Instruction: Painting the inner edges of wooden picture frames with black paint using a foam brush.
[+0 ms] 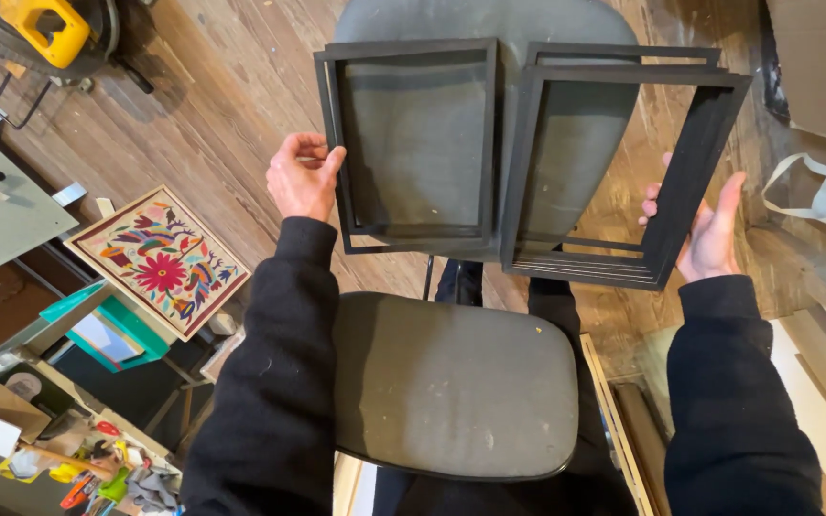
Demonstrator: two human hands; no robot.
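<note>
My left hand (304, 179) grips the left edge of a stack of black square frames (415, 53), held upright above a grey chair. My right hand (709, 229) is spread flat against the right side of a second stack of black frames (690, 172), which overlaps the first one in the middle. Both stacks are empty frames, and the grey chair back (470, 19) shows through them. The grey chair seat (451, 382) lies below between my black sleeves.
A colourful embroidered floral panel (160, 260) leans at the left on the wooden floor (222, 105). A yellow saw (45, 29) sits at top left. A cluttered bench (59, 449) is at bottom left. Cardboard and a white bag strap (815, 186) lie at the right.
</note>
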